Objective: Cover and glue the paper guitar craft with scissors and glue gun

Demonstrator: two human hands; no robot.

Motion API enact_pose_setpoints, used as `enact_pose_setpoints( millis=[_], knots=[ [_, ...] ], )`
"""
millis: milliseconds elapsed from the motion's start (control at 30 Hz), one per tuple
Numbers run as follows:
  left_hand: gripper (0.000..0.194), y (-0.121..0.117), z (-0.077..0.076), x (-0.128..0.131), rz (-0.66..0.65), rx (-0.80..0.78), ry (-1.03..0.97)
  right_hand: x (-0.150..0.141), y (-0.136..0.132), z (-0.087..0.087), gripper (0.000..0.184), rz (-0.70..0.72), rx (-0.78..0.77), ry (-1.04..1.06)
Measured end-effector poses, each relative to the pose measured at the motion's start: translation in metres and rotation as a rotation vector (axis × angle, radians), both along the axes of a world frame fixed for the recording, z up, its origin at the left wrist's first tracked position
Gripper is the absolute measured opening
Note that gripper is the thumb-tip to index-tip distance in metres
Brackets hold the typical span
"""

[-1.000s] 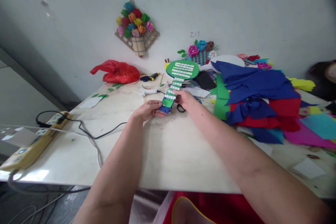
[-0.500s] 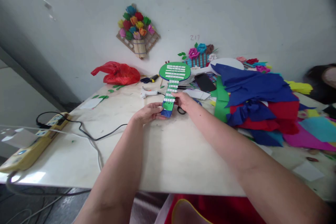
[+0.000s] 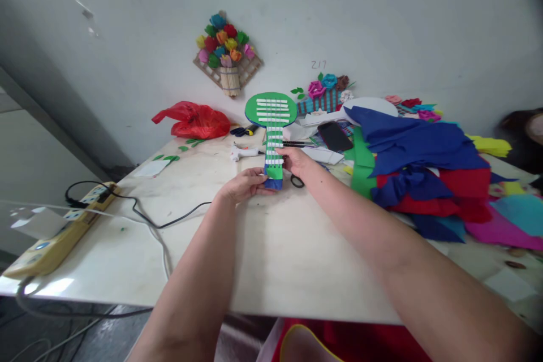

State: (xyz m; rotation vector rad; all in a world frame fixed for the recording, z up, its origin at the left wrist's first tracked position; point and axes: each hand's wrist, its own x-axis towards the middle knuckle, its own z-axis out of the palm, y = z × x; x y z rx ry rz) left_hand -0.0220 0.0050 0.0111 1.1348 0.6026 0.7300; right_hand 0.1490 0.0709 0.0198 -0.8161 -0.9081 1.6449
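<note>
A green paper craft guitar (image 3: 274, 134) with a blue edge is held up over the table, its round body at the top and its neck toward me. White strips cross the body and neck, with thin dark strings running along them. My left hand (image 3: 248, 185) grips the blue end of the neck from the left, thumb on top and fingers beneath. My right hand (image 3: 294, 161) is closed on the right edge of the neck, a little higher up. Behind the neck, to the left, lies a white glue gun (image 3: 244, 152). Black scissor handles (image 3: 297, 181) show beside my right hand.
Blue, red and green craft paper (image 3: 419, 147) is heaped on the right. A phone (image 3: 335, 136) lies behind my right hand. Pliers (image 3: 244, 131) and a red plastic bag (image 3: 193, 120) are at the back. A power strip (image 3: 63, 237) with cords occupies the left.
The guitar's round body has swung to the left, so the guitar now stands straighter in view. Both hands keep their hold. The whole view has shifted slightly.
</note>
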Motion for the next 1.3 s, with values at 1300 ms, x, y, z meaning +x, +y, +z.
enact_pose_setpoints(
  millis=[1300],
  knots=[
    [0.043,0.0,0.008,-0.004,0.343,-0.088,-0.294,-0.042,-0.005,0.018,0.021,0.241,0.133,-0.169]
  ],
)
